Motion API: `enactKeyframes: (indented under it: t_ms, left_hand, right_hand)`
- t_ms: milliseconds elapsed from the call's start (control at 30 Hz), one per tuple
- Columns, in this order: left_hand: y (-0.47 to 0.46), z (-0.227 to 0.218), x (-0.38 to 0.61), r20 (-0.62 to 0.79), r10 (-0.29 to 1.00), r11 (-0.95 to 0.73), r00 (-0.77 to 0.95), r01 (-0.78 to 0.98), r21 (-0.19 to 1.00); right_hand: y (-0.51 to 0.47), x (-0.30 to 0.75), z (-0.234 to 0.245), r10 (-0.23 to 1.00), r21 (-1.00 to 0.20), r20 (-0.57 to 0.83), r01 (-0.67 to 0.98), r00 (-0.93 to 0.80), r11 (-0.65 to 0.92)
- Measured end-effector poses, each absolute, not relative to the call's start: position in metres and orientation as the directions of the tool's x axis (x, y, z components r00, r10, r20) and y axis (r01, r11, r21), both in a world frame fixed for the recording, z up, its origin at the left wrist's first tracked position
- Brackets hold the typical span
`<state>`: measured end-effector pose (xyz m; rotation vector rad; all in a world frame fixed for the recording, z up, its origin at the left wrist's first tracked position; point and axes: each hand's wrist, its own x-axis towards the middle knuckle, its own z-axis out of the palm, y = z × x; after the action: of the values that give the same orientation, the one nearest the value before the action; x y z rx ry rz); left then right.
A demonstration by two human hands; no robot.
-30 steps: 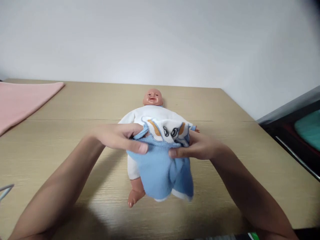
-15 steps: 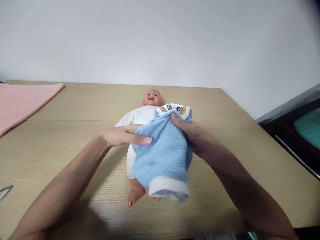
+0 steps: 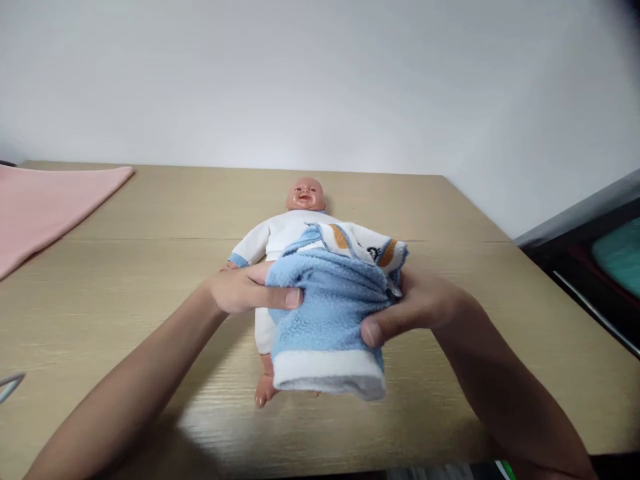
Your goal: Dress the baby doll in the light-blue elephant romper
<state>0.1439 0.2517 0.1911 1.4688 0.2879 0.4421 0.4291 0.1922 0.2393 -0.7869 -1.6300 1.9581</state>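
Between my hands is a small blue terry baby garment [image 3: 327, 313], with a white band along its lower edge and a white flap with embroidered eyes and orange patches at its upper end. My left hand [image 3: 245, 288] grips its left side, thumb lying across the front and fingers behind. On the right side my right hand [image 3: 417, 308] pinches the cloth, its thumb low near the white band and its fingers hidden behind. Under and beyond the garment a baby doll [image 3: 305, 195] lies face up, dressed in white with blue cuffs. The cloth covers much of its body and legs.
A pink cloth [image 3: 55, 207] lies at the left of the wooden table [image 3: 165, 200]. Behind the table rises a white wall [image 3: 310, 87]. A dark object with a teal panel [image 3: 620, 250] stands off the right edge. A thin pale loop [image 3: 13, 383] shows at far left.
My right hand has moved down from the embroidered flap to lower on the right side. The flap has dropped and tilted rightward, and the cloth is bunched more. My left hand has lowered slightly.
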Motion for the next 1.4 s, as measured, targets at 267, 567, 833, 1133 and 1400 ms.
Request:
enactKeyframes:
  t_ms: [267, 567, 833, 1133, 1400]
  left_hand:
    - [0.179, 0.193, 0.136, -0.108, 0.565, 0.269, 0.818, -0.059, 0.961]
    - [0.103, 0.176, 0.124, -0.210, 0.904, 0.155, 0.373, 0.171, 0.973]
    - [0.098, 0.156, 0.107, -0.166, 0.922, 0.047, 0.350, 0.326, 0.944]
    - [0.081, 0.148, 0.104, -0.300, 0.892, 0.131, 0.338, 0.443, 0.887]
    - [0.086, 0.122, 0.105, -0.174, 0.951, -0.081, 0.256, 0.747, 0.660]
  right_hand:
    - [0.166, 0.407, 0.213, 0.922, -0.981, -0.193, 0.042, -0.337, -0.190]
    - [0.142, 0.364, 0.209, 0.683, -0.963, -0.216, 0.267, -0.698, -0.032]
    - [0.134, 0.350, 0.187, 0.882, -0.779, -0.127, 0.597, -0.453, 0.194]
    - [0.114, 0.348, 0.189, 0.806, -0.600, -0.260, 0.742, -0.532, 0.297]
    - [0.106, 0.328, 0.165, 0.868, -0.234, -0.270, 0.903, -0.417, 0.361]
